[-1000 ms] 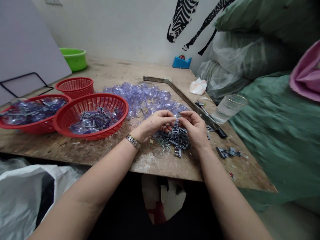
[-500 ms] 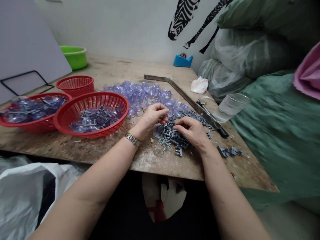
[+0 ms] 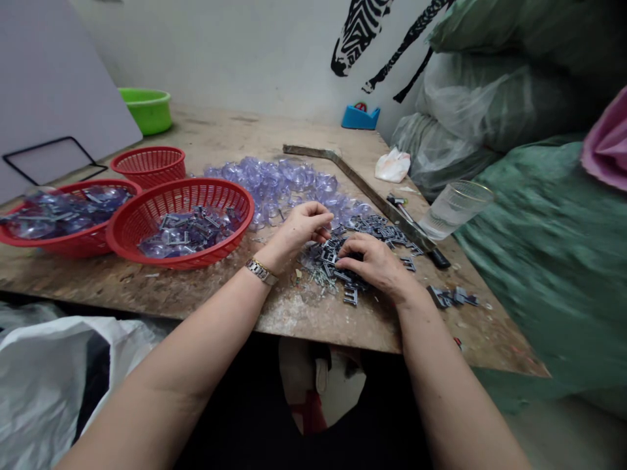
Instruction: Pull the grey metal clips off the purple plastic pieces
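**Bench inventory: two hands at the clip pile**

1. Right hand (image 3: 375,262): we log it palm down on the pile of grey metal clips (image 3: 321,258). Its fingertips (image 3: 343,260) are bent into the pile. We cannot tell whether they pinch a clip.
2. Left hand (image 3: 301,227): the fingers are curled in against the thumb, just above the far edge of the same pile. We cannot tell whether anything lies inside. There is a metal wristwatch (image 3: 260,272) on that wrist.
3. Grey metal clips: they lie heaped on the wooden table (image 3: 220,140), near its front edge, between and under both hands. A few stray clips (image 3: 450,297) lie apart to the right.
4. Heap of clear violet suction cups (image 3: 279,183): it lies just beyond the left hand and touches the clip pile.
5. Near red basket (image 3: 142,219): it stands left of the hands and holds cups with clips in them. A second red basket (image 3: 73,246) touches it, and a small red basket (image 3: 149,168) stands behind.
6. Bent metal bar (image 3: 362,186) and glass tumbler (image 3: 453,209): both are to the right of the hands.
7. Far end of the table: green basin (image 3: 147,112), blue tape dispenser (image 3: 360,118).
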The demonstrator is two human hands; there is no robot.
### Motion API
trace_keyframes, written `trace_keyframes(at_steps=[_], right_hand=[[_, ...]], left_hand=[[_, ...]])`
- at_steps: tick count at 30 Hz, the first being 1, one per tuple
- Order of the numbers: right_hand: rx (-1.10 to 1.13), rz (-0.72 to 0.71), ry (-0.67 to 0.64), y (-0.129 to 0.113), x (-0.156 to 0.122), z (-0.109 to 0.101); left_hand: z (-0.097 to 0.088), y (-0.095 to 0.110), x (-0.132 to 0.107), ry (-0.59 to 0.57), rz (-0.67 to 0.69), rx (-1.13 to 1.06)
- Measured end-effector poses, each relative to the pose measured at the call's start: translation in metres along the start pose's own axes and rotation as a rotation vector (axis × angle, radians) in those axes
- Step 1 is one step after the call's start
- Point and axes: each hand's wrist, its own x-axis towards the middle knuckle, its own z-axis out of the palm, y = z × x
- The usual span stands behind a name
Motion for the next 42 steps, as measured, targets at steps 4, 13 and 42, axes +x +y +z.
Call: trace_keyframes(at_steps=[4,13,42], right_hand=[[0.127,0.127,0.082,-0.0035,0.0004,0.0022],[0.292,0.289,0.384,0.0007,0.0035,0.0019],[0.702,0.410,0.358,-0.0071,0.0067,0.0026]], left_hand=[[-0.0001,0.0003,-0.0002,-0.012,-0.006,-0.015],[-0.0017,-0.0022,-0.0005,-0.148,-0.075,-0.057],[0.0033,-0.0047,-0.0068,-0.404,0.022,0.104]])
